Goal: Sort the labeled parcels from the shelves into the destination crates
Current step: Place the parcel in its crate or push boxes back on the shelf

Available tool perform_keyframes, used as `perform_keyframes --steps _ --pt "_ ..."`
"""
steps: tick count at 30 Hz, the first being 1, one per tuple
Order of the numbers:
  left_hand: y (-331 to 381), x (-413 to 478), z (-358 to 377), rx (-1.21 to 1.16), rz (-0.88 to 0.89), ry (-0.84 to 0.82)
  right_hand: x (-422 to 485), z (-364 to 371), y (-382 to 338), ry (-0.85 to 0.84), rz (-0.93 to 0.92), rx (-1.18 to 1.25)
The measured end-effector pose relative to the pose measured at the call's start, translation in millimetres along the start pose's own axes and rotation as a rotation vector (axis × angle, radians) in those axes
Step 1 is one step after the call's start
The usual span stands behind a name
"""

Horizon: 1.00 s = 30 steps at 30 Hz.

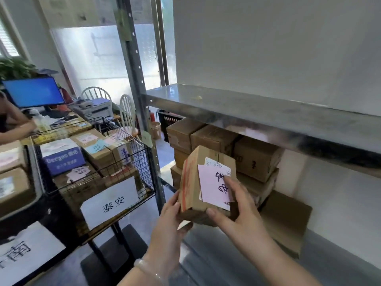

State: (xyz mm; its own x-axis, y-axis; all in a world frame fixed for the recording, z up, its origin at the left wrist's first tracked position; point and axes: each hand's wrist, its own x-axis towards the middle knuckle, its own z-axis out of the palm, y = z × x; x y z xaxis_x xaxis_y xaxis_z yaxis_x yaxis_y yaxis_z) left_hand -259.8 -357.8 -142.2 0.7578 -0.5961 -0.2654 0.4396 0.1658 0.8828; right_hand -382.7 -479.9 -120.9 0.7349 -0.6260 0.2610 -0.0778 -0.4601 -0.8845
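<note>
I hold a small brown cardboard parcel (192, 182) in front of the shelf, tilted toward me. A pink handwritten label (214, 185) covers its top, and red tape runs down its left side. My left hand (170, 219) grips its lower left corner from beneath. My right hand (237, 209) clasps the right side, thumb along the front edge and fingers over the label. Behind it, several brown parcels (214, 139) are stacked on the metal shelf (206, 250). To the left stands a black wire crate (136, 162) with a white sign (109, 201), holding several labelled parcels.
An upper steel shelf board (257, 118) juts out just above the stack. The rack's grey upright post (142, 100) stands between crate and shelf. A flattened cardboard sheet (286, 221) leans at the shelf's back. Another crate (14, 178) is at far left, and a person's arm (14, 126) rests on a desk.
</note>
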Motion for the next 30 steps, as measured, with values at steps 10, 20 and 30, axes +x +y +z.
perform_keyframes --steps 10,20,30 --pt "37.1 -1.7 -56.9 0.24 0.009 0.019 35.5 46.7 -1.4 -0.256 -0.184 -0.126" --pt "60.3 7.1 -108.5 -0.014 0.043 0.224 53.3 129.9 -26.5 -0.331 -0.223 -0.157" --pt "132.1 70.1 -209.2 0.062 0.127 0.231 117.2 229.2 -66.5 -0.412 -0.24 -0.139"
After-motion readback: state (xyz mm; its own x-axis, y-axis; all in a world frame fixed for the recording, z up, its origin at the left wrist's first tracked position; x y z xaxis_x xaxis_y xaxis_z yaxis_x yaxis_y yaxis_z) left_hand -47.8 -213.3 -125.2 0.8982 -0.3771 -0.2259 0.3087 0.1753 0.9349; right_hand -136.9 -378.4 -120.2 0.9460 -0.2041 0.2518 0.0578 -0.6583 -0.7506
